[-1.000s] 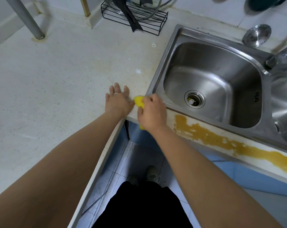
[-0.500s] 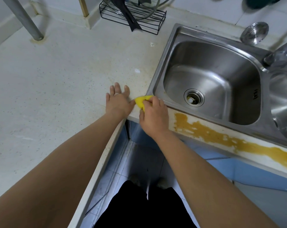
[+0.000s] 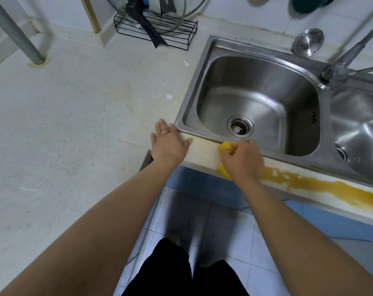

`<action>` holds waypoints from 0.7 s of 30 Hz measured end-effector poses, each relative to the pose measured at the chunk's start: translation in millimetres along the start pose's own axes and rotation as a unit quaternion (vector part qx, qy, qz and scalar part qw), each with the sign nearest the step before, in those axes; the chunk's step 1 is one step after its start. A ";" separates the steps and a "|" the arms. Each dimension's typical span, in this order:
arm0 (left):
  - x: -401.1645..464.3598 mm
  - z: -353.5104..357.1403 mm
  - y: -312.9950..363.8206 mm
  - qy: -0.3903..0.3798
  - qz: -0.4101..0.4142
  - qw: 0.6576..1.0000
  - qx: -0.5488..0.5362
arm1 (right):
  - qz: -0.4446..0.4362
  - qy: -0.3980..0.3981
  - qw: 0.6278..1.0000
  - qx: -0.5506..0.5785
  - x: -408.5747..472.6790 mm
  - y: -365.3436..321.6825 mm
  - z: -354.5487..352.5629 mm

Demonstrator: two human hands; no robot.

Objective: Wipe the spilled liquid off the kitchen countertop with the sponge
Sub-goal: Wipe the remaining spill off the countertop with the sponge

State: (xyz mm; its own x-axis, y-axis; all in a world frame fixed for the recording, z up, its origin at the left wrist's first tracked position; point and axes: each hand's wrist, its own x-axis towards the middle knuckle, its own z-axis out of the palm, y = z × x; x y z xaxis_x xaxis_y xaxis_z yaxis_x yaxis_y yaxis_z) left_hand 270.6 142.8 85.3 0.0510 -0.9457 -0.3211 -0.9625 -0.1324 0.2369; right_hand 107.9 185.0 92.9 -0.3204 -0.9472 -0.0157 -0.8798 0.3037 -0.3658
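i see the right hand (image 3: 242, 161) curled tight around the yellow sponge (image 3: 224, 147), pressing it onto the narrow front strip of the countertop (image 3: 74, 124), just at the near rim of the sink (image 3: 256, 99). part of the sponge sticks out at 10 o'clock of the knuckles, another bit hangs over the counter edge at 7 o'clock. the left hand (image 3: 169, 143) lies flat, fingers straight, palm down on the counter at 9 o'clock of the sponge, near the sink's corner; it holds nothing. the orange-brown spill (image 3: 322, 186) runs along the strip from the right wrist toward 4 o'clock. a black wire rack (image 3: 157, 28) stands at 12 o'clock by the wall.
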 end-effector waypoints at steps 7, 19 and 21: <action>-22.4 11.8 35.1 -0.017 -0.053 0.997 -0.047 | -0.133 -0.025 0.991 -0.010 -14.3 -13.2 10.5; -19.4 14.0 34.0 -0.015 -0.057 0.997 -0.057 | -0.166 -0.062 0.984 0.029 -13.7 -2.8 6.8; -19.0 15.1 32.7 -0.010 -0.054 0.997 -0.055 | -0.206 -0.065 0.976 0.014 -13.8 6.3 6.7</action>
State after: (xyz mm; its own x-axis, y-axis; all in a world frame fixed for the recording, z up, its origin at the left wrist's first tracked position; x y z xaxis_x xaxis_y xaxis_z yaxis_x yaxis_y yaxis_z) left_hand 234.2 160.9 85.4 0.1461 -0.9181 -0.3685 -0.9163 -0.2660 0.2993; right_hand 109.1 199.4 84.6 0.1065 -0.9941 0.0208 -0.9138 -0.1061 -0.3921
